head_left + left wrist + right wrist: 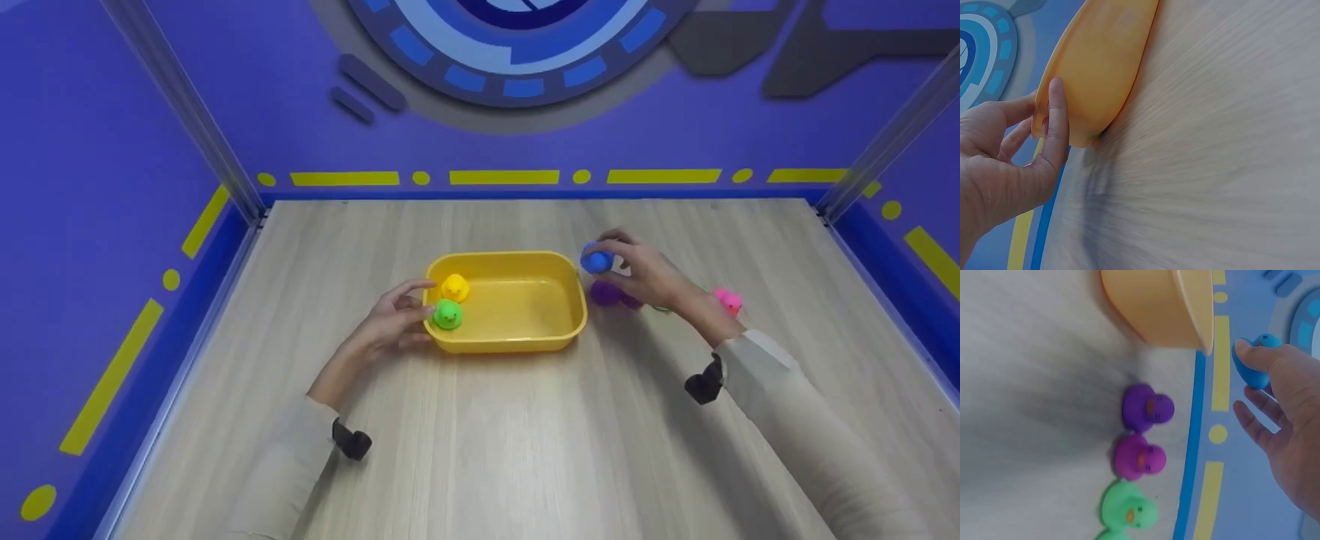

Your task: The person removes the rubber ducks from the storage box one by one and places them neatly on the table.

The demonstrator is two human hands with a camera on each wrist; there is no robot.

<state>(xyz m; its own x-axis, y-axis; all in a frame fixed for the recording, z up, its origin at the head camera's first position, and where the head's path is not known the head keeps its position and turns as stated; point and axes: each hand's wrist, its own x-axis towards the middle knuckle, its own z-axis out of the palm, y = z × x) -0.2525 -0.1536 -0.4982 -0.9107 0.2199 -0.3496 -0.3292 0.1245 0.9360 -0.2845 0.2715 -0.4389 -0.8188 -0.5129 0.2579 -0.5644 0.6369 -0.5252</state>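
My left hand holds the left end of a yellow plastic tub, with digits at its rim and outer wall in the left wrist view. Inside the tub, against its left end, sit a yellow rubber duck and a green rubber duck. Just beyond the tub's right end, my right hand pinches a blue rubber duck in the air. Below that hand a purple duck stands on the table, partly hidden in the head view.
Beside the purple duck, the right wrist view has a magenta duck and a light green duck in a row, with another green one cut off by the frame. A pink duck shows past my right wrist. Blue walls border the wooden table.
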